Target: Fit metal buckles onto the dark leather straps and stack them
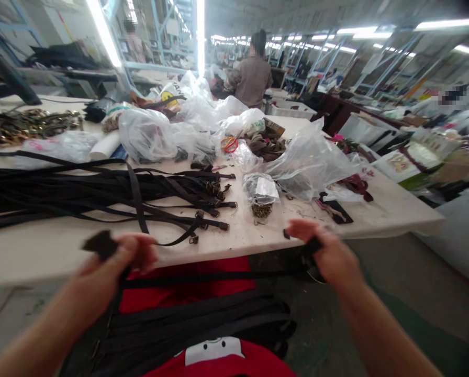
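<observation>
A black strap (219, 277) stretches level between my two hands, just in front of the table edge. My left hand (120, 256) is closed on one end, and a dark flap of it sticks out past the thumb. Around the other part my right hand (321, 246) is closed, its fingers blurred by motion. Below, a bundle of black straps (195, 324) lies across my lap over red cloth. On the table, left of centre, rests a long pile of black straps (81, 191) with metal buckles (214, 191) at their right ends.
Clear plastic bags (148, 133) crowd the table's back, with a larger one (309, 157) at right. A small bag of brass-coloured hardware (261, 204) lies near the front. Metal pieces (30, 125) are heaped at far left. A person (252, 73) stands beyond the table; a white bin (458, 230) is at right.
</observation>
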Tool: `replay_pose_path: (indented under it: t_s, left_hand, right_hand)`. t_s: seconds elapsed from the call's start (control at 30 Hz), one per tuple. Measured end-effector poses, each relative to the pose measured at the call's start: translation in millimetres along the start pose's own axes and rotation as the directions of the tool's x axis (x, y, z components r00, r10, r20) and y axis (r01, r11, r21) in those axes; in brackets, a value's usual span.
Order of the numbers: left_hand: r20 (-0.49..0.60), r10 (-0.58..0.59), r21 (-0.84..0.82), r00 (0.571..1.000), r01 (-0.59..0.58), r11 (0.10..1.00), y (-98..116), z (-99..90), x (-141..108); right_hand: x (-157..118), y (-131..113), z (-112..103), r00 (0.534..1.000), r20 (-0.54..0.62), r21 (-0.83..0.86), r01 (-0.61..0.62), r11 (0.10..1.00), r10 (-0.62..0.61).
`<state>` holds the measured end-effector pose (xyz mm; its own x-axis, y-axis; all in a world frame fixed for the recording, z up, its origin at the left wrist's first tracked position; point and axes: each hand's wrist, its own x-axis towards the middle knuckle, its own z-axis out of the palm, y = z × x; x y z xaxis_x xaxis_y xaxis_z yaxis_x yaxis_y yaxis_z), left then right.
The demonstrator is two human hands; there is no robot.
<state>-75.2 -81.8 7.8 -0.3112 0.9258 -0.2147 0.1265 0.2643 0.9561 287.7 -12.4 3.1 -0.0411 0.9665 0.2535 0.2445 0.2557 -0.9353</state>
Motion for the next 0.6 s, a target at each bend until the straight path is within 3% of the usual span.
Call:
replay_pose_path:
  t_s: [0.07,0.13,0.2,0.27,0.33,0.4,0.47,0.53,0.6]
  left_hand:
    - [0.328,0.07,-0.089,0.942,-0.043,0.995,-9,53.9,4]
    - [0.452,0.155,-0.134,0.878,-0.105,0.985,-20,95.9,7]
    - [0.503,0.158,-0.134,0.849,-0.104,0.985,-31,117.0,13]
    - [0.522,0.112,-0.087,0.846,-0.078,0.993,-40,119.1,22]
    - [0.478,0.074,-0.026,0.875,-0.07,0.997,-47,112.5,33]
    - [0.413,0.047,0.004,0.909,-0.054,0.999,-51,108.0,41]
    - [0.413,0.03,-0.012,0.91,-0.028,1.0,-51,110.7,45]
    - [0.468,0.03,-0.037,0.883,-0.015,0.999,-48,118.8,46]
    - [0.506,0.032,-0.052,0.862,-0.007,0.999,-45,126.3,45]
  right_hand:
    - [-10,-2,67,0.942,0.276,-0.215,0.252,0.944,-0.188]
    - [-16,-5,117,0.873,0.379,-0.29,0.427,0.857,-0.307]
    - [-17,-1,141,0.862,0.376,-0.305,0.461,0.834,-0.339]
    - [-12,14,140,0.856,0.415,-0.262,0.438,0.86,-0.309]
    - [0,40,121,0.866,0.451,-0.307,0.377,0.874,-0.215]
    - [20,69,95,0.932,0.354,-0.478,0.258,0.839,-0.085]
    - [45,94,74,0.986,0.165,-0.639,0.115,0.76,-0.01]
    - [69,112,64,0.997,0.08,-0.705,0.051,0.707,0.007]
    - [87,123,66,0.997,0.071,-0.737,0.031,0.675,0.032]
